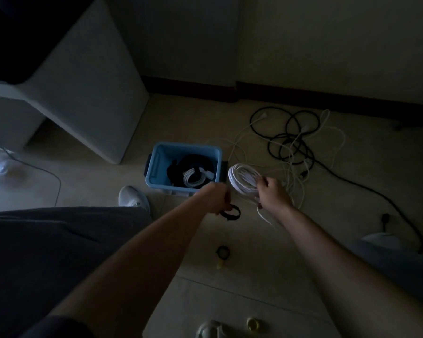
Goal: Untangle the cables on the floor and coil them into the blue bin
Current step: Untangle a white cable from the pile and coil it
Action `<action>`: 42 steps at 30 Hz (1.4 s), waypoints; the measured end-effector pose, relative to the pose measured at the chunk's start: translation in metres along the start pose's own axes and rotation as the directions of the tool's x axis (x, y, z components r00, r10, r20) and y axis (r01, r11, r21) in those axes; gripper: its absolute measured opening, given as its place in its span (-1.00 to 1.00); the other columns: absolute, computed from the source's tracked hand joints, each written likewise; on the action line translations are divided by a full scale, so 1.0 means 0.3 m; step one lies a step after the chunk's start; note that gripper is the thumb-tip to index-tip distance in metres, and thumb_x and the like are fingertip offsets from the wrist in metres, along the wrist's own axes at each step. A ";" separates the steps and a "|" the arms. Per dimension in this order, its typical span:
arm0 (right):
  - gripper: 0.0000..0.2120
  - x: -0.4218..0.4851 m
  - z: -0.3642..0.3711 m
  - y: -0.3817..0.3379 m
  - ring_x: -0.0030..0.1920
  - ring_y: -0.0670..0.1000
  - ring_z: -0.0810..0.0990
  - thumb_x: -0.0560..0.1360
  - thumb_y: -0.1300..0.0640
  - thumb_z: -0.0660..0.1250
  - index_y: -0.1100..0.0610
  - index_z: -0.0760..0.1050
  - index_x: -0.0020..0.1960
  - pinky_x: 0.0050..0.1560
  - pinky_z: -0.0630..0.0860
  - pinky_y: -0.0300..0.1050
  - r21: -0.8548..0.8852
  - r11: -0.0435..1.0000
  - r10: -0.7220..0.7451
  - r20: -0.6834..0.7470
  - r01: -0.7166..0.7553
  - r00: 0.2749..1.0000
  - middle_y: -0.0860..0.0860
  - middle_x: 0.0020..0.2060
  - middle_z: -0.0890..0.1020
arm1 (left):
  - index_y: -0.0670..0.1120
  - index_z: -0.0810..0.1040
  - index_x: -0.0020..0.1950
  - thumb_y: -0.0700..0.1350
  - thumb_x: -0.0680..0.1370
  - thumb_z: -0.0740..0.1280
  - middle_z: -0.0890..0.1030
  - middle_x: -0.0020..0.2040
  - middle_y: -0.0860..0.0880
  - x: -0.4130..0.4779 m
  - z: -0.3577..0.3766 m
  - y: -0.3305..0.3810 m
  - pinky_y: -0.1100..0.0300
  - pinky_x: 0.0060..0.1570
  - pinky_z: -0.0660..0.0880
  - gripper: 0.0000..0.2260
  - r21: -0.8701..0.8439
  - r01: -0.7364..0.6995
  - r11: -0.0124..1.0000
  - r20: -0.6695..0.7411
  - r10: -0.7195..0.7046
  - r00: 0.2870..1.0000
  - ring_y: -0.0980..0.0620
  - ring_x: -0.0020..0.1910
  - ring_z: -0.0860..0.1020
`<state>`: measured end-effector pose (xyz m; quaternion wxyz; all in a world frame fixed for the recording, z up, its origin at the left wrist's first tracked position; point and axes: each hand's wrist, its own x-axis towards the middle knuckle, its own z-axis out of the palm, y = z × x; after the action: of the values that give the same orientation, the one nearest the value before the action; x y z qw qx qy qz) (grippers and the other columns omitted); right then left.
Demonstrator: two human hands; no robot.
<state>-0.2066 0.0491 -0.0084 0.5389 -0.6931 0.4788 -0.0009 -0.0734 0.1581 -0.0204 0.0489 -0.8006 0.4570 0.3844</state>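
The right hand [271,191] grips a white coil [242,178] by its near side, fingers curled round the bundled turns, and a loose white tail hangs below the wrist. The coil is held off the floor just right of the blue bin [156,164], its left edge close to the bin's right rim and dark side handle.

The left hand [216,198] is just left of the right hand and apart from it. Its fingers are curled on a small black loop [232,213] that hangs under it; the light is too dim to tell what the loop is made of. This hand is over the bin's near right corner.

The bin stands open-topped ahead of the left hand. It holds a black coil [193,160] and a smaller white bundle [194,179], both toward its right side, with blue bottom showing on the left.

Beyond and to the right of the right hand, a tangle of black and white cables [291,145] spreads over the floor [266,276] toward the dark skirting board [303,93]. One black strand runs round toward a plug [385,218] far right of that hand.

Between the forearms, nearer the body, the floor is open except for one black ring [222,252]. A white shoe [133,197] is left of the left hand, near the bin's near left corner. A white cabinet [91,93] stands beyond the bin on the left, its corner edge close to the bin's far left side.
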 end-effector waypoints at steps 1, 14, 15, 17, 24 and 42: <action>-0.70 -0.017 -0.028 -0.042 -0.19 0.10 0.64 0.66 -0.03 0.14 0.12 0.54 -0.07 -0.13 0.58 0.06 0.021 0.999 -0.025 -0.017 0.025 1.000 0.08 -0.22 0.64 | -0.11 0.60 0.18 0.01 0.58 0.37 0.69 -0.04 -0.03 -0.031 -0.054 0.015 0.16 -0.03 0.62 -0.74 -0.004 -0.010 1.000 -0.042 0.010 0.999 0.05 -0.09 0.67; -0.66 -0.209 -0.429 -0.621 -0.67 -0.13 0.36 0.67 0.05 0.18 0.10 0.47 -0.25 -0.63 0.22 -0.31 0.129 0.921 -0.346 -0.171 0.369 0.923 0.07 -0.47 0.47 | -0.08 0.61 -0.04 -0.08 0.57 0.40 0.56 -0.40 -0.02 -0.426 -0.687 0.183 0.33 -0.55 0.37 -0.91 -0.459 -0.312 0.831 -0.542 0.016 0.840 0.14 -0.58 0.46; -0.68 -0.218 -0.453 -0.647 -0.65 -0.12 0.39 0.67 0.03 0.18 0.10 0.48 -0.22 -0.62 0.22 -0.31 0.135 0.917 -0.351 -0.175 0.375 0.920 0.06 -0.46 0.49 | -0.07 0.60 -0.08 -0.07 0.58 0.40 0.56 -0.42 -0.02 -0.454 -0.715 0.194 0.33 -0.56 0.38 -0.90 -0.453 -0.322 0.832 -0.563 0.013 0.826 0.14 -0.58 0.47; -0.72 -0.238 -0.488 -0.688 -0.61 -0.13 0.44 0.67 0.05 0.18 0.08 0.49 -0.17 -0.62 0.23 -0.31 0.196 0.898 -0.361 -0.186 0.394 0.914 0.05 -0.43 0.51 | -0.05 0.59 -0.12 -0.05 0.59 0.38 0.60 -0.39 -0.03 -0.502 -0.757 0.211 0.28 -0.52 0.46 -0.88 -0.440 -0.340 0.831 -0.600 0.010 0.800 0.09 -0.53 0.54; -0.71 -0.297 -0.498 -0.701 -0.60 -0.06 0.41 0.67 0.07 0.17 0.11 0.50 -0.17 -0.56 0.27 -0.27 0.399 0.828 -0.373 -0.131 0.393 0.919 -0.01 -0.56 0.49 | -0.03 0.63 -0.22 -0.07 0.50 0.47 0.64 -0.35 0.04 -0.541 -0.775 0.234 0.28 -0.40 0.52 -0.88 -0.402 -0.435 0.805 -0.780 -0.053 0.624 0.18 -0.47 0.56; -0.67 -0.209 -0.524 -0.727 -0.40 -0.02 0.46 0.68 0.04 0.14 0.04 0.43 -0.24 -0.34 0.38 -0.09 -0.074 0.754 -0.631 -0.360 0.653 0.687 -0.07 -0.42 0.48 | -0.01 0.69 -0.07 -0.19 0.52 0.45 0.69 -0.23 0.04 -0.509 -0.824 0.205 0.26 -0.33 0.52 -0.92 -0.738 -0.527 0.421 -0.630 -0.151 0.762 0.13 -0.28 0.63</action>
<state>-0.1773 -0.0351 0.2531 0.4270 -0.7873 0.2966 -0.3315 -0.0233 0.1224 0.2701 -0.5759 -0.7179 0.2667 0.2861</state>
